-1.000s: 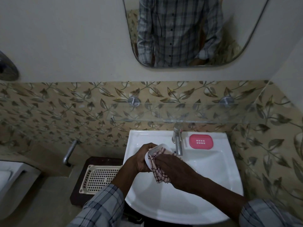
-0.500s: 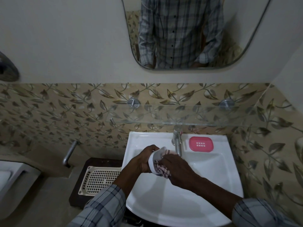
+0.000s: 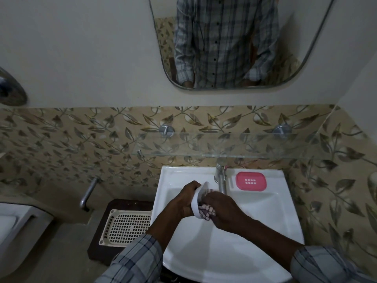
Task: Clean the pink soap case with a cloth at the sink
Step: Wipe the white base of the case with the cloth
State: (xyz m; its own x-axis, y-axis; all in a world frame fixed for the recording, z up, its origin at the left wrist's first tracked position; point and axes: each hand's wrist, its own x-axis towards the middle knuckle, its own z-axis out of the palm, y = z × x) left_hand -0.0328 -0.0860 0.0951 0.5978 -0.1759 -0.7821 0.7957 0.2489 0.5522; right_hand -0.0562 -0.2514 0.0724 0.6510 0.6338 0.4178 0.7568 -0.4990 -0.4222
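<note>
One white sink (image 3: pixel 265 231) is seen, over which a white case part (image 3: pixel 197 203) is gripped edge-on by the left hand (image 3: pixel 186 198) and one checked cloth (image 3: pixel 207 211) is pressed into it by the right hand (image 3: pixel 225 211). A slip from that grip is judged likely, dropping the part into the basin. One pink soap case piece (image 3: pixel 251 181) is left on the sink rim beside one tap (image 3: pixel 221 176), where it could be knocked by the right hand.

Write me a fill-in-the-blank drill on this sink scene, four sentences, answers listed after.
1. The left hand holds a white soap case part above the ____.
2. The right hand presses a checked ____ into that part.
3. The pink tray sits on the sink rim, to the ____ of the tap.
4. Above the tap hangs a ____ shelf.

Answers: sink; cloth; right; glass
</note>
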